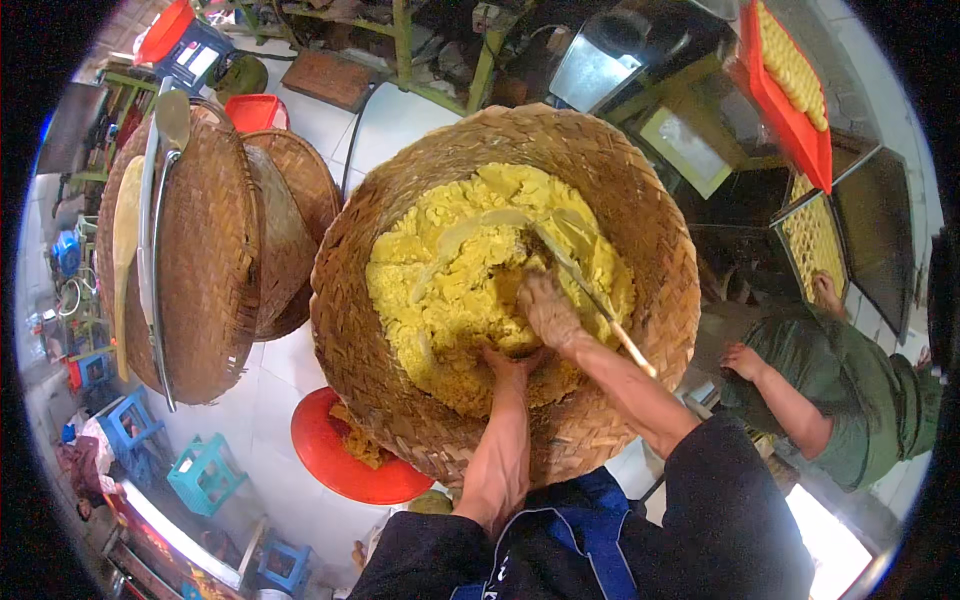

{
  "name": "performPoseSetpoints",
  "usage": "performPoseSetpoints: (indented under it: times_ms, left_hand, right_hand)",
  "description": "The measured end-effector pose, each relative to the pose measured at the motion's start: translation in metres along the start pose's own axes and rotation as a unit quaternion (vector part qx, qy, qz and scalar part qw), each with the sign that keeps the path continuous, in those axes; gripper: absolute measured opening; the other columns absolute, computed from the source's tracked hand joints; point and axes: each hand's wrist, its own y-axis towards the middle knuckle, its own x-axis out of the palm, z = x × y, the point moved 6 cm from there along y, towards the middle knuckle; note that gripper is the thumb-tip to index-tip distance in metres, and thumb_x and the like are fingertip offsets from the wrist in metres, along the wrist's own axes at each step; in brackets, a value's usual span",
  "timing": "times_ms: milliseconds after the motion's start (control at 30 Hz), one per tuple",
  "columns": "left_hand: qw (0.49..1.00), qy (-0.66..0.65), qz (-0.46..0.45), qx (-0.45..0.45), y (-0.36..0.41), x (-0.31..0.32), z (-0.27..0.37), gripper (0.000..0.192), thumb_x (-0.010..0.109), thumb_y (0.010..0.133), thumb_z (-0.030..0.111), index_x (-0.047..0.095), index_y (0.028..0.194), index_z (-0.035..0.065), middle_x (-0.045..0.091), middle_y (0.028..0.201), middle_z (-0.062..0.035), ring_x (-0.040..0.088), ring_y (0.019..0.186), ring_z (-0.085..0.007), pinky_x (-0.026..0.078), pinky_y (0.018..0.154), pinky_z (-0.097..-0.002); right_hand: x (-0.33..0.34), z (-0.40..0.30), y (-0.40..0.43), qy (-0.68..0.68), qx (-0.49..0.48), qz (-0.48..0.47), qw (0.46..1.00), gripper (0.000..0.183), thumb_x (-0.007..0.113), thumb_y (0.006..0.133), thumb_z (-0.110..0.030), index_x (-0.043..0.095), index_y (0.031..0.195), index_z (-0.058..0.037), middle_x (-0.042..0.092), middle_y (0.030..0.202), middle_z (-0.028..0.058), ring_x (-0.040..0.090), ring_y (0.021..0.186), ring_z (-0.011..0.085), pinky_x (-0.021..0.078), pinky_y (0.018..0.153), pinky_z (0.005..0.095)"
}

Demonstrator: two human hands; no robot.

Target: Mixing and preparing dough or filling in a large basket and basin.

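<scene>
A wide woven bamboo basket (652,225) stands before me, with a large crumbly mass of yellow dough (442,247) inside. Both hands work in a hollow near the middle of the dough. My right hand (551,304) reaches into the darker hollow, its fingertips partly hidden and blurred. Lower down, my left hand (510,364) presses into the near side, with most of its fingers out of sight in the dough. A long-bladed tool with a pale handle (634,349) lies across the dough's right side, beside my right forearm, apart from either hand.
Left of the basket stand woven trays (202,262) with a wooden paddle (127,225) against them. A red basin (322,450) holds brown matter below. At right, a co-worker in green (795,382) is beside trays of yellow pieces (810,232). A turquoise stool (202,472) stands lower left.
</scene>
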Motion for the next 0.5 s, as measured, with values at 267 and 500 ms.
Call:
performPoseSetpoints:
  times_ms: [267,500]
  left_hand:
    - [0.985,0.039,-0.137,0.097,0.03,0.005,0.02,0.077,0.022,0.099,0.071,0.027,0.156,0.021,0.03,0.159,-0.0119,0.034,0.143,-0.0385,0.037,0.108,-0.0658]
    - [0.999,-0.016,0.041,0.023,0.033,0.023,-0.008,0.074,0.028,0.1,0.067,0.038,0.152,0.0156,0.038,0.155,-0.0109,0.042,0.137,-0.0355,0.037,0.111,-0.0568]
  right_hand:
    - [0.006,0.003,0.058,0.35,0.287,-0.121,0.884,0.14,0.047,0.063,-0.098,0.003,0.161,-0.008,0.019,0.16,0.0312,0.045,0.135,0.0404,0.0483,0.102,0.0464]
    - [0.059,0.024,0.054,0.226,0.23,-0.135,0.937,0.122,0.057,0.071,-0.088,0.032,0.152,-0.0011,0.048,0.149,0.0103,0.047,0.134,0.0293,0.0359,0.111,0.042]
